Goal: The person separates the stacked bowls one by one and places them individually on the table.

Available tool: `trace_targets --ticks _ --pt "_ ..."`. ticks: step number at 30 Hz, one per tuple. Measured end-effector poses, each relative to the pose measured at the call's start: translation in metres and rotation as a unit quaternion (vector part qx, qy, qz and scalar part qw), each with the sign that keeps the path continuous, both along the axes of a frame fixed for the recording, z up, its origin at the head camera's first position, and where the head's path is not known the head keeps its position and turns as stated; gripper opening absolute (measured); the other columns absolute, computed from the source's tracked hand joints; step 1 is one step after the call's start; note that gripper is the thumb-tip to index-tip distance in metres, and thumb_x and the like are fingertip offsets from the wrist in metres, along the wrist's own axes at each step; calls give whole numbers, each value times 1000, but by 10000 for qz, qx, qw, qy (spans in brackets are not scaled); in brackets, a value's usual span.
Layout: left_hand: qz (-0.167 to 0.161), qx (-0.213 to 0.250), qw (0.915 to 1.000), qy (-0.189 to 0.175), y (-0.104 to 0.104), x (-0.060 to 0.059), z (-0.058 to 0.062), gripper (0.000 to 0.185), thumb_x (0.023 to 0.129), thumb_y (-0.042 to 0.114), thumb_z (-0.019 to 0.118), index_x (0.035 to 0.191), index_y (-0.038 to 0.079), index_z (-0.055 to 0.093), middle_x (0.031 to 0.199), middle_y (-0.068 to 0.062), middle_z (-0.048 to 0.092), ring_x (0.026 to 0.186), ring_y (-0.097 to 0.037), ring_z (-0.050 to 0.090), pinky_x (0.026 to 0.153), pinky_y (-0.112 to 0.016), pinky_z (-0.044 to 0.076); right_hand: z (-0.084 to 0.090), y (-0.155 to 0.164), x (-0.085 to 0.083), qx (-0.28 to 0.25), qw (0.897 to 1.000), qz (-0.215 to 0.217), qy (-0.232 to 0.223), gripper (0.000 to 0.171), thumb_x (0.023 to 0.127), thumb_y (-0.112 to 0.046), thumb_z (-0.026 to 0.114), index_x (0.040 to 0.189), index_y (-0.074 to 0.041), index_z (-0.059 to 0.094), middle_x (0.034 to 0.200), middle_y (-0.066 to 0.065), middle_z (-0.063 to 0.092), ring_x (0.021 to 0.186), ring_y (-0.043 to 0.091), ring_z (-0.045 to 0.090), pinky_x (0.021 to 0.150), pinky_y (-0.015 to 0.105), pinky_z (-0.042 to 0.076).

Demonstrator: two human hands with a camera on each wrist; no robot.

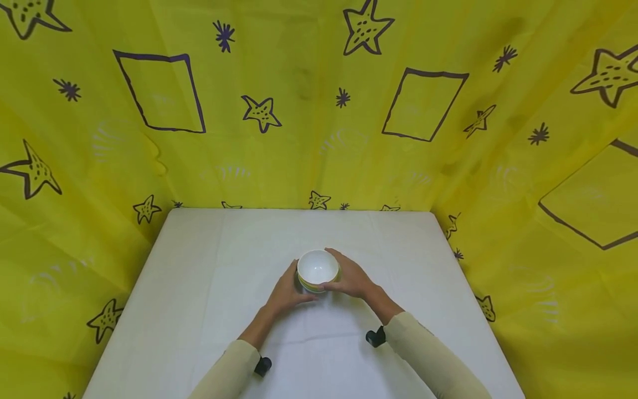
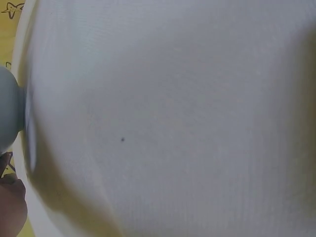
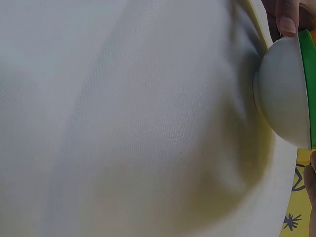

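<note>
Your left wrist camera fills with the white-clothed counter; the bowl curves in at the left edge, a fingertip below it.

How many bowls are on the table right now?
1. The bowl stands near the middle of the white table, cupped between the left hand and right hand. No other bowl shows in any view.

A table covered with a white cloth carries the things; the cloth lies smooth, with faint creases showing. One small white bowl with a green and yellowish band on its outer wall stands on it, about midway between the left and right edges, nearer the middle than any corner
</note>
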State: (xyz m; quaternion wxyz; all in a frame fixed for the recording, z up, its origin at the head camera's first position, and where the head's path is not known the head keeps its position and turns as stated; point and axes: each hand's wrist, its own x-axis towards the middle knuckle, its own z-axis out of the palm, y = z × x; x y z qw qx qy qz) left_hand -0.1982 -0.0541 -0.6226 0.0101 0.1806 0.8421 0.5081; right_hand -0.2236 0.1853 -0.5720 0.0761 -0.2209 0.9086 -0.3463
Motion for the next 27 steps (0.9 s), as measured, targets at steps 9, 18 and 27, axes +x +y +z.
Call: trace_targets --ticks 9,18,27 --pt "59 373 9993 75 5 -1 -5 106 67 21 102 153 5 43 149 -14 56 141 -34 51 120 -51 37 -1 -2 3 -179 9997 -147 -17 108 77 -49 91 161 -6 38 150 14 57 134 33 57 108 55 49" --pt "249 468 9986 17 7 3 -9 113 67 20 102 158 0 37 153 -19 52 143 -38 47 121 -52 34 -5 -4 4 -273 9993 -211 -155 107 77 -49 91 160 -8 39 149 12 58 133 31 58 109 52 49" --pt "325 599 9976 158 12 3 -10 110 69 20 101 156 -3 38 151 -23 53 140 -41 50 119 -55 37 -1 -4 4 -487 9985 -242 -84 105 75 -47 94 158 -6 42 146 12 60 131 32 59 107 53 50"
